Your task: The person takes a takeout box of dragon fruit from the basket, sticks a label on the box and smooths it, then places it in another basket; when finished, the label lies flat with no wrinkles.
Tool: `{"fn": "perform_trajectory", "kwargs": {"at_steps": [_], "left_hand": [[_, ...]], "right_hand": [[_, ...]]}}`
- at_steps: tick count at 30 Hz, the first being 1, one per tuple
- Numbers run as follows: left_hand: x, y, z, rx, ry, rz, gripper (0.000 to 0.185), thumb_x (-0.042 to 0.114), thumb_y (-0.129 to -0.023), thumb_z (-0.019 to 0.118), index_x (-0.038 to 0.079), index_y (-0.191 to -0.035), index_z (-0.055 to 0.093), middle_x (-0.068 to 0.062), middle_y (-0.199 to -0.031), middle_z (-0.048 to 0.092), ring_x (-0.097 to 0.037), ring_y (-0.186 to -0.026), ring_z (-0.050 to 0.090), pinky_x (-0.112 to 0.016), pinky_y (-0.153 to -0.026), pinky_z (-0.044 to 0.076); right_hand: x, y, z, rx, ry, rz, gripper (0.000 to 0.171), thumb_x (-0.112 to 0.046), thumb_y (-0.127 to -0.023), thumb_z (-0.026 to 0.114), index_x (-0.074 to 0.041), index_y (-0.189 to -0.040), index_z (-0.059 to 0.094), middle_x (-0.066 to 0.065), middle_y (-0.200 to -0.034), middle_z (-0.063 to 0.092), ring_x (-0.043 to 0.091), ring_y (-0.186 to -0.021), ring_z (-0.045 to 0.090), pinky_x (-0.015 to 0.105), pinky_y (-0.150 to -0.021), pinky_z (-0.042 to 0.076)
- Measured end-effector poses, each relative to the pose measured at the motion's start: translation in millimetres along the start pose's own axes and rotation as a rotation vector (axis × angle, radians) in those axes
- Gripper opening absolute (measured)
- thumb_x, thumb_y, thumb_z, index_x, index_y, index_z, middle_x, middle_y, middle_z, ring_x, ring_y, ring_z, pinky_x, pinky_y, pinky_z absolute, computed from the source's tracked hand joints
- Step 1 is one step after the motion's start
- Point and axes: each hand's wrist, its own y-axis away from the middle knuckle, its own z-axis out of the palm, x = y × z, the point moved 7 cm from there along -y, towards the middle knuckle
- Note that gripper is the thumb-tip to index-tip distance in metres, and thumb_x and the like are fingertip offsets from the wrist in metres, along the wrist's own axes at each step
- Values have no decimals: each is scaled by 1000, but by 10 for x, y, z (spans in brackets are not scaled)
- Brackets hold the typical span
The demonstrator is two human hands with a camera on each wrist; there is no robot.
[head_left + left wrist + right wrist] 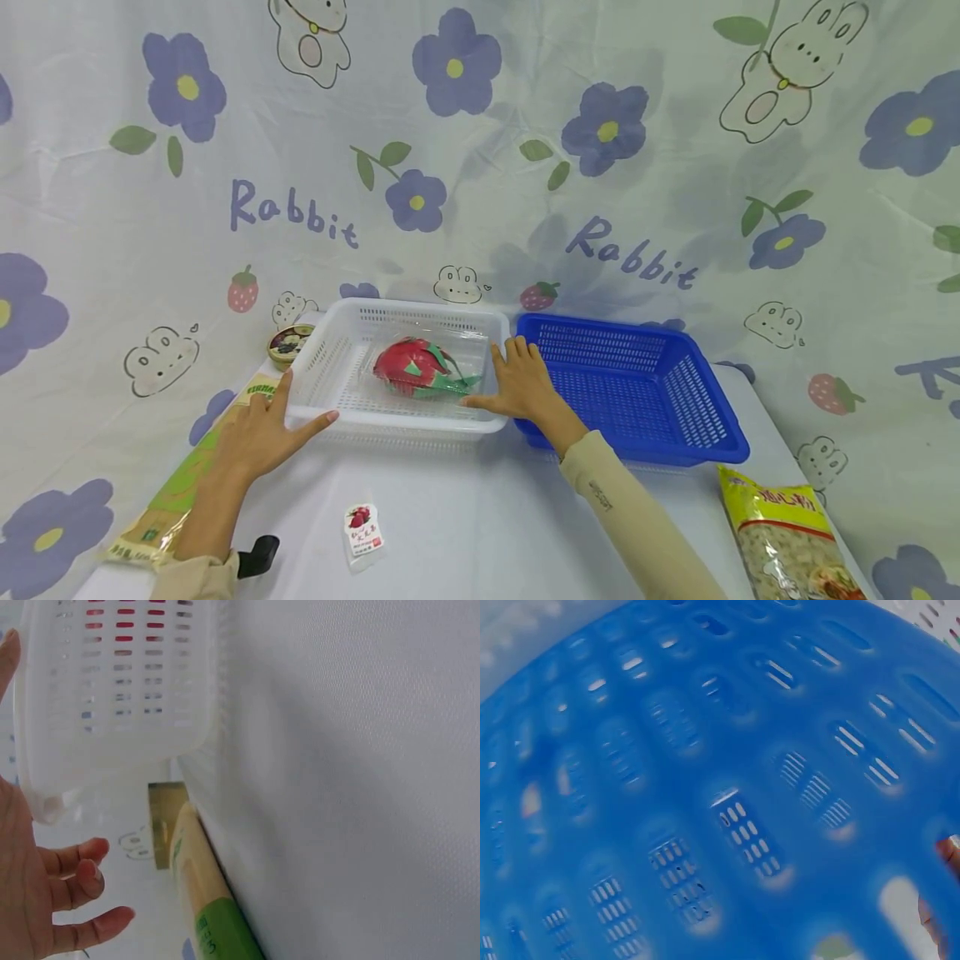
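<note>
In the head view, a white perforated basket [420,423] holds a red dragon fruit [408,364] with green scales, under clear plastic. My left hand [251,437] is at the basket's front left corner, its thumb stretched along the front rim and its index finger up the left side. The left wrist view shows its other fingers loosely bent beside the white basket [142,735], holding nothing. At the right end of the rim my right hand [521,385] spreads its fingers, the thumb reaching left over the front corner. The blue basket's wall [705,765] fills most of the right wrist view.
Right of the white basket stands a blue basket [645,454]. A long green and beige packet [176,483] and a round tin [288,343] are at the left. A small fruit-printed packet [363,531] lies in front; a yellow-topped bag [787,533] lies front right.
</note>
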Motion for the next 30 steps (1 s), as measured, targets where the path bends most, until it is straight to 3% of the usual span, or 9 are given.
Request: {"fn": "perform_trajectory", "kwargs": {"at_steps": [8, 13, 17, 21, 30], "left_hand": [[-7, 4, -5, -4, 0, -6, 116, 83, -83, 44, 13, -159, -8, -39, -121, 43, -46, -88, 52, -47, -62, 40], [-7, 6, 3, -14, -6, -9, 116, 84, -83, 43, 12, -159, -8, -40, -124, 42, -48, -90, 52, -50, -64, 41], [-4, 8, 3, -19, -5, -11, 116, 84, -83, 43, 12, -159, -8, -39, -123, 42, -44, -87, 52, -43, -60, 38], [7, 13, -13, -15, -4, -7, 116, 84, -83, 43, 11, -159, -7, -39, -122, 43, -42, -86, 52, -40, -58, 37], [9, 13, -8, -15, 6, -7, 116, 83, -83, 44, 14, -159, -9, -39, -123, 42, -44, -86, 52, -47, -62, 41]], "right_hand": [[-84, -115, 15, -36, 112, -21, 124, -95, -73, 38, 1, -150, 38, 21, -149, 38, 33, -137, 33, 47, -112, 29], [-121, -168, 5, -9, 193, -40, 122, -97, -69, 38, 1, -141, 49, 16, -132, 45, 29, -123, 38, 40, -100, 34], [-139, -193, -1, 14, 245, -53, 121, -99, -68, 36, 0, -134, 54, 12, -120, 45, 26, -114, 38, 37, -94, 34], [-147, -213, -6, 14, 273, -56, 124, -100, -67, 35, 2, -136, 53, 11, -117, 44, 26, -112, 37, 37, -95, 33], [-181, -259, 16, 11, 292, -63, 124, -99, -67, 35, 1, -138, 53, 12, -122, 47, 26, -115, 38, 40, -100, 33]]}}
